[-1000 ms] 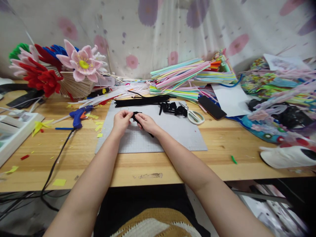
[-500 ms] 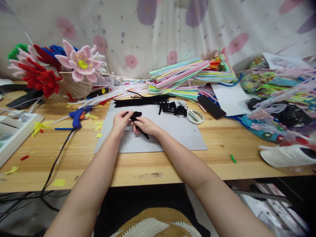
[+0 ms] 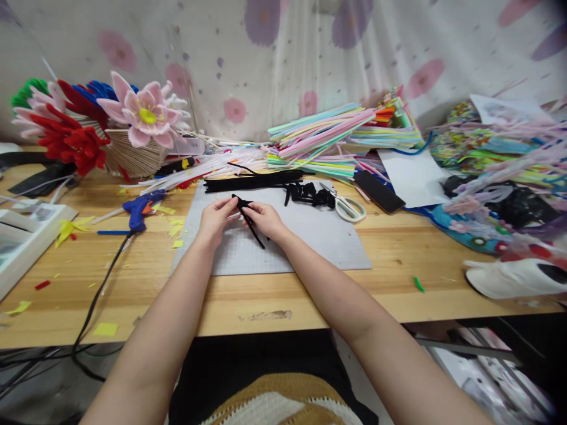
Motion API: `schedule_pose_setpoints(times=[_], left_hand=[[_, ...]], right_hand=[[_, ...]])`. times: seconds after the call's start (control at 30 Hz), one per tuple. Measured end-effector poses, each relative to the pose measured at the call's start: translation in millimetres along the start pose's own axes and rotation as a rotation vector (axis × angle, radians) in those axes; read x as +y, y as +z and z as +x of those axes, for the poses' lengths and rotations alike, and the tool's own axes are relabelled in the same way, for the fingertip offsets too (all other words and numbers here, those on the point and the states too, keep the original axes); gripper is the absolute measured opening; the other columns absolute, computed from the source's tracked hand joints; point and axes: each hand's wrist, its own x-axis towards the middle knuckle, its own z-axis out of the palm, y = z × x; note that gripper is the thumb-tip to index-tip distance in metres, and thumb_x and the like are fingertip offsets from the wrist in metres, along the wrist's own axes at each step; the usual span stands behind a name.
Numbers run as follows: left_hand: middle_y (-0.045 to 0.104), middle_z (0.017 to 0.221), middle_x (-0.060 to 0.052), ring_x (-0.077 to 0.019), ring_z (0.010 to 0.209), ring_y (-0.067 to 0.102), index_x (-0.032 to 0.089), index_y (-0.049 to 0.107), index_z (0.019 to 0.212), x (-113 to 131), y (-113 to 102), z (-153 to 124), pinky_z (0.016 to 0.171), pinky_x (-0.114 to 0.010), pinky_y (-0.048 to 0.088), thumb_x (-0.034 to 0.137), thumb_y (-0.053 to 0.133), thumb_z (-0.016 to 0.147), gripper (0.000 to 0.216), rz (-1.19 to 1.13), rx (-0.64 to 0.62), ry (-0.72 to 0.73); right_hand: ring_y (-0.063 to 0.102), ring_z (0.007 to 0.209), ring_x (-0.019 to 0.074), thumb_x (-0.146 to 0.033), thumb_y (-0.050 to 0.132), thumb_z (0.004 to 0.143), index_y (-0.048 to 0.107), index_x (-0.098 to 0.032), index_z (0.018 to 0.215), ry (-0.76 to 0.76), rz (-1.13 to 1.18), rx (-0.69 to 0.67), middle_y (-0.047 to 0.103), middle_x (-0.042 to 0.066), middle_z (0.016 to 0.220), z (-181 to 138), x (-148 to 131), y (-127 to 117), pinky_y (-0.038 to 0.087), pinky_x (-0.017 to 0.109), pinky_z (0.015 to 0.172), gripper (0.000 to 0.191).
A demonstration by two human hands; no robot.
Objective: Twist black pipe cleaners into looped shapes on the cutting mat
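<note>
Over the grey mat (image 3: 310,248), my left hand (image 3: 218,221) pinches the upper part of some folded black pipe cleaners (image 3: 250,223). My right hand (image 3: 266,221) is closed on the same piece from the other side, fingers partly hidden behind it. Two loose black ends slant down between the hands toward the mat. Just beyond my hands lies a bundle of straight black pipe cleaners (image 3: 252,182). Several bent black pipe cleaner pieces (image 3: 310,193) rest to its right, beside scissors (image 3: 349,209) with pale handles.
A blue glue gun (image 3: 138,211) with a black cord lies left of the mat. Pipe cleaner flowers (image 3: 146,112) stand at the back left. Coloured pipe cleaners (image 3: 323,136) are piled behind the mat. A dark phone (image 3: 380,192) and a white roll (image 3: 514,277) lie to the right.
The black piece has turned in my hands; its loose ends now show apart and hang more openly. My right hand has shifted slightly up, with its fingers nearer the top.
</note>
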Motion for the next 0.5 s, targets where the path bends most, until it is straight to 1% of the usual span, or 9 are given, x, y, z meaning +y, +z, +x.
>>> schedule_pose_setpoints(times=[0.07,0.13,0.2,0.27,0.33,0.4,0.5], left_hand=[[0.064,0.063,-0.002,-0.0116,0.058,0.059,0.012,0.065,0.071,-0.9,3.2,-1.3,0.063,-0.027,0.050,0.035,0.080,0.047,0.037,0.024,0.084,0.033],[0.061,0.057,0.000,-0.0099,0.053,0.056,0.012,0.064,0.066,-1.5,6.7,-2.8,0.062,-0.026,0.049,0.031,0.079,0.047,0.031,0.035,0.161,0.082],[0.061,0.056,0.001,-0.0095,0.053,0.056,0.012,0.063,0.063,-1.3,9.6,-4.3,0.061,-0.024,0.048,0.029,0.077,0.049,0.026,0.024,0.191,0.119],[0.061,0.058,0.001,-0.0095,0.055,0.057,0.013,0.063,0.063,-0.3,11.4,-5.7,0.060,-0.023,0.048,0.028,0.076,0.051,0.023,0.010,0.186,0.135],[0.062,0.059,0.001,-0.0093,0.055,0.057,0.013,0.063,0.064,1.1,11.5,-6.5,0.059,-0.022,0.047,0.028,0.076,0.052,0.024,-0.001,0.173,0.129],[0.063,0.060,0.000,-0.0093,0.053,0.057,0.012,0.063,0.066,2.2,9.7,-6.5,0.057,-0.022,0.047,0.030,0.077,0.051,0.027,-0.008,0.140,0.077],[0.065,0.064,-0.003,-0.0108,0.053,0.058,0.012,0.065,0.072,2.3,4.1,-4.8,0.053,-0.023,0.046,0.032,0.080,0.046,0.036,0.020,0.034,-0.016]], right_hand=[[0.053,0.045,0.0051,-0.023,0.048,0.086,0.054,-0.015,0.080,0.042,0.065,-0.027,0.058,-0.004,0.055,-1.8,-3.7,1.5,0.040,0.015,0.044,0.012],[0.055,0.047,0.0058,-0.021,0.047,0.087,0.053,-0.014,0.080,0.081,0.110,-0.123,0.060,-0.002,0.057,-4.5,-7.4,1.0,0.041,0.014,0.042,0.012],[0.060,0.052,0.0075,-0.018,0.049,0.085,0.054,-0.013,0.082,0.106,0.148,-0.237,0.064,0.001,0.064,-7.1,-10.6,-2.2,0.044,0.015,0.044,0.009],[0.063,0.058,0.0089,-0.014,0.052,0.083,0.056,-0.012,0.086,0.125,0.181,-0.322,0.067,0.003,0.071,-8.9,-13.0,-7.4,0.049,0.017,0.049,0.006],[0.065,0.062,0.0097,-0.011,0.052,0.081,0.056,-0.012,0.091,0.135,0.201,-0.361,0.069,0.005,0.076,-9.9,-14.6,-12.5,0.051,0.018,0.054,0.011],[0.066,0.065,0.0102,-0.008,0.050,0.082,0.054,-0.013,0.095,0.142,0.202,-0.370,0.069,0.006,0.078,-10.5,-15.2,-15.1,0.052,0.019,0.056,0.015],[0.066,0.063,0.0104,-0.006,0.045,0.084,0.049,-0.014,0.097,0.155,0.170,-0.344,0.069,0.004,0.074,-11.1,-14.9,-13.3,0.053,0.019,0.055,0.016]])
